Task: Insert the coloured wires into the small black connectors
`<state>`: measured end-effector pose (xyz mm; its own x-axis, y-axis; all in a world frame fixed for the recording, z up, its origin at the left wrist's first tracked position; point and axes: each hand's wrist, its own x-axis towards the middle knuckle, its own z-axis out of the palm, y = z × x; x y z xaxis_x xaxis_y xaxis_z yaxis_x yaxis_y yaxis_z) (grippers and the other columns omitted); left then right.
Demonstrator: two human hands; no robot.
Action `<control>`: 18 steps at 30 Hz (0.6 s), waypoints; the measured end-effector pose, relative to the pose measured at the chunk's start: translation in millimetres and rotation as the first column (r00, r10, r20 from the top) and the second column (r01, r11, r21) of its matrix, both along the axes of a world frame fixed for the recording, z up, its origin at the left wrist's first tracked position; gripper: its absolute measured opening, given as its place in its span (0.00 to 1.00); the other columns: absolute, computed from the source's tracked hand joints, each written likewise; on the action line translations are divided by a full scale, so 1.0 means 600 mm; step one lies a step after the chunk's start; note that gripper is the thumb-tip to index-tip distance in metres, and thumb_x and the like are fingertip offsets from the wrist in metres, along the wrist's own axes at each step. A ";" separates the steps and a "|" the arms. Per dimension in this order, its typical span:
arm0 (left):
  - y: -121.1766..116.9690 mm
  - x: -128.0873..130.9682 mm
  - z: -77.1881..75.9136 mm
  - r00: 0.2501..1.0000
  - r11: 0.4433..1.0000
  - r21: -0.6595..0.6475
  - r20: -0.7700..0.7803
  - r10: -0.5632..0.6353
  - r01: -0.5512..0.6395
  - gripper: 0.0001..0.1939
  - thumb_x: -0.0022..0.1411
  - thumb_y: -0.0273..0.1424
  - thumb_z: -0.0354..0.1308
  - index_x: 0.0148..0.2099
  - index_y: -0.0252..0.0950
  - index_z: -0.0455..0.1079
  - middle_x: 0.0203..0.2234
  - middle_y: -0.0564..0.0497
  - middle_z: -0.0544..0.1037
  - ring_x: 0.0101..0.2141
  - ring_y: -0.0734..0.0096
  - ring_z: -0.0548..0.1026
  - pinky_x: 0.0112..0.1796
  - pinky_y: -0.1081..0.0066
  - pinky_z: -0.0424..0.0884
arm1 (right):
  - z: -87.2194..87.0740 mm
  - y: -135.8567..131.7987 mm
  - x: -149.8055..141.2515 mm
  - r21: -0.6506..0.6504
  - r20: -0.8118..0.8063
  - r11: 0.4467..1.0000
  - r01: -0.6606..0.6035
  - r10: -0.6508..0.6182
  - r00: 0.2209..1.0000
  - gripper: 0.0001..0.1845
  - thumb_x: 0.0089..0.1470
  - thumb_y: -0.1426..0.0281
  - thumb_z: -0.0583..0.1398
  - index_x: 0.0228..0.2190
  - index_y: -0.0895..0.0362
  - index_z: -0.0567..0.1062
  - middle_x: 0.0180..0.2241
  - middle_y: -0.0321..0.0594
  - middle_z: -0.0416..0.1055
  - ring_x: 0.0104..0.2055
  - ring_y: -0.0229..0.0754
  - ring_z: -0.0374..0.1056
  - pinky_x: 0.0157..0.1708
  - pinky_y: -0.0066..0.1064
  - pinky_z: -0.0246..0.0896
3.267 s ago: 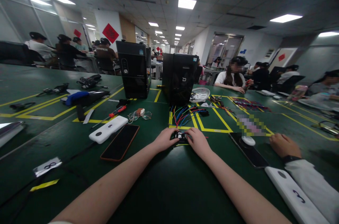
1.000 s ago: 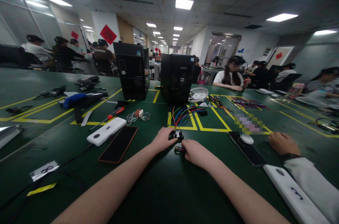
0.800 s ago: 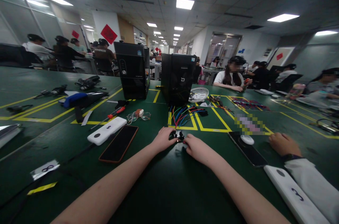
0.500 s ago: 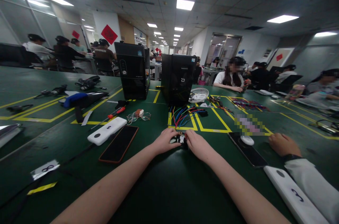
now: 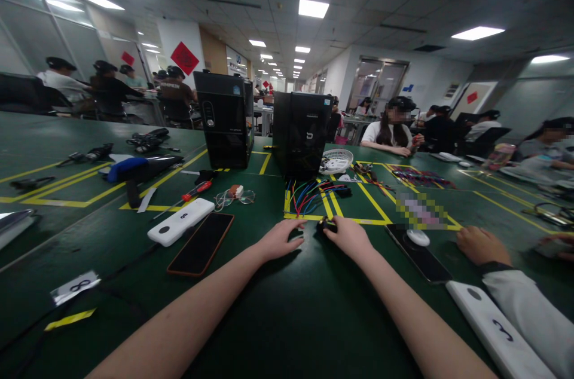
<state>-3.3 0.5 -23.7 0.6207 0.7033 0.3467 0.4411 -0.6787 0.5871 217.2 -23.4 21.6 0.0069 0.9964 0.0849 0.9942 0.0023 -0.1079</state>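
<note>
My right hand (image 5: 348, 237) grips a small dark part (image 5: 323, 225) with a brassy bit on it, just above the green table; its kind is too small to make out. My left hand (image 5: 281, 238) is apart from it on the left, thumb and fingers spread with nothing between them. Just beyond both hands, a bundle of red, blue and black wires (image 5: 314, 195) lies inside a yellow-taped box. Left of my left arm lie a dark phone (image 5: 202, 244) with a brown edge and a white power bank (image 5: 182, 222) marked 8.
Two black computer towers (image 5: 224, 122) stand at the back. A red screwdriver (image 5: 197, 190), glasses (image 5: 235, 195) and a white basket (image 5: 337, 160) lie around. On the right are another phone (image 5: 421, 256), another person's hand (image 5: 483, 245) and a power bank (image 5: 497, 331) marked 3.
My left hand has let go of the small part and its fingers have spread. My right hand has moved slightly right and away from me, carrying the part.
</note>
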 end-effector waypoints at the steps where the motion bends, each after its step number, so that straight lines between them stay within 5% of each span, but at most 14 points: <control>1: 0.000 0.000 0.001 1.000 1.000 0.002 -0.011 -0.001 0.001 0.25 0.58 0.33 0.56 0.58 0.38 0.59 0.48 0.46 0.72 0.49 0.62 0.68 0.52 0.63 0.61 | 0.005 0.007 0.019 0.007 0.001 0.996 0.091 -0.091 0.996 0.18 0.51 0.57 0.56 0.36 0.57 0.72 0.35 0.49 0.73 0.37 0.47 0.70 0.31 0.32 0.60; 5: -0.002 0.000 0.005 0.998 1.000 0.026 -0.062 -0.014 0.015 0.19 0.59 0.33 0.55 0.53 0.37 0.64 0.48 0.47 0.71 0.49 0.62 0.68 0.51 0.63 0.62 | 0.019 0.030 0.104 0.026 0.050 0.928 0.372 -0.373 0.926 0.20 0.53 0.56 0.53 0.37 0.60 0.71 0.35 0.51 0.73 0.39 0.49 0.70 0.33 0.34 0.61; 8: -0.002 0.000 0.006 0.997 0.999 0.034 -0.076 -0.016 0.018 0.17 0.60 0.32 0.54 0.52 0.37 0.65 0.47 0.47 0.72 0.48 0.63 0.68 0.51 0.64 0.63 | 0.015 0.038 0.152 0.028 0.055 0.881 0.473 -0.474 0.879 0.21 0.53 0.55 0.52 0.36 0.61 0.71 0.35 0.51 0.73 0.39 0.51 0.70 0.32 0.35 0.63; 18: -0.001 -0.001 0.006 0.996 0.998 0.046 -0.079 -0.033 0.037 0.13 0.61 0.31 0.54 0.49 0.37 0.67 0.45 0.48 0.73 0.47 0.65 0.69 0.50 0.64 0.63 | -0.024 0.061 0.182 0.021 0.037 0.848 0.530 -0.530 0.847 0.25 0.53 0.53 0.51 0.35 0.62 0.72 0.35 0.54 0.73 0.39 0.52 0.71 0.33 0.36 0.64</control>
